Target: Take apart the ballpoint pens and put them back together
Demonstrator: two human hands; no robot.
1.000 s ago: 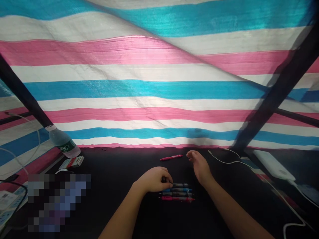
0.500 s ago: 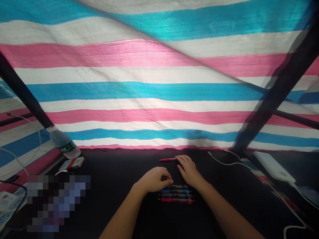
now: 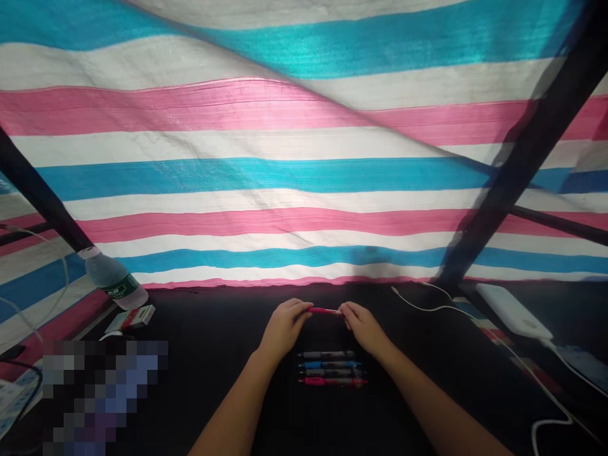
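A red pen [image 3: 325, 311] lies crosswise between my two hands over the black tabletop [image 3: 209, 380]. Its left end is pinched by the fingers of my left hand [image 3: 285, 323]. On the other end, the fingertips of my right hand [image 3: 361, 324] close round it. Nearer to me, several pens lie side by side in a stack of rows: a dark grey pen [image 3: 325, 355] farthest off, then a blue pen [image 3: 327, 365], another dark pen [image 3: 327, 373] and a red-pink pen [image 3: 332, 382] closest. Neither hand touches these.
At the left stand a water bottle [image 3: 113, 278] and a small box [image 3: 130, 318]. To the right lie a white power bank [image 3: 513, 310] and a white cable [image 3: 437, 309]. Striped sheeting [image 3: 285, 177] hangs behind the table, with dark posts [image 3: 503, 171] at the sides.
My left hand has moved up and away from the row of pens to grip the red pen's left end. My right hand now holds its right end. The view has shifted slightly.
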